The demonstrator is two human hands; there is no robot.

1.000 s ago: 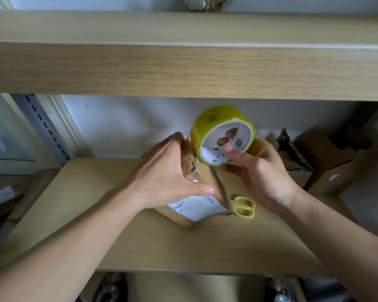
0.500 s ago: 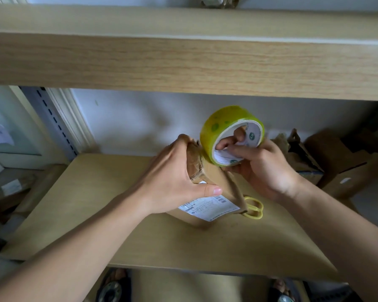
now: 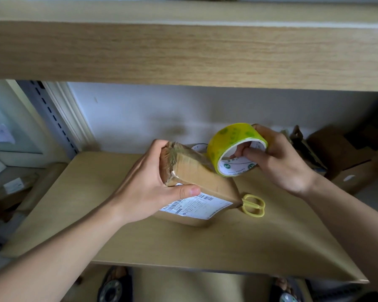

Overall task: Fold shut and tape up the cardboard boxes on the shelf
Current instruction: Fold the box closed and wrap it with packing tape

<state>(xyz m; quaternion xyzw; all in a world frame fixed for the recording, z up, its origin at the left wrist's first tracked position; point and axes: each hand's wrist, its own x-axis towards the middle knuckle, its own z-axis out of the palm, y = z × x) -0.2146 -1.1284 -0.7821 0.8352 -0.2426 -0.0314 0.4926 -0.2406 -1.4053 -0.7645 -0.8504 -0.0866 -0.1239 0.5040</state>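
At frame centre my left hand [image 3: 148, 184] grips the brown taped cardboard box [image 3: 196, 182]; my right hand [image 3: 277, 158] holds the yellow tape roll [image 3: 236, 149]. I'd pull tape taut, pressing flat.

Box [image 3: 202, 182] stands tilted on the shelf [image 3: 183, 243], abt mid-width, nearer the back edge than the front. Left hand [image 3: 153, 184] wraps its left end, thumb on the front face just above the label [image 3: 194, 207]. Tape roll [image 3: 236, 149] is up off the shelf at the box's upper right, touching its top edge, w/ right hand [image 3: 279, 160] to the right of it, fingers thru the core. Scissors [image 3: 253, 205] lie flat on the shelf, just right of the box's lower right corner. More boxes [image 3: 340, 158] sit at the shelf's back right corner. Upper shelf [image 3: 183, 46] overhangs everything.
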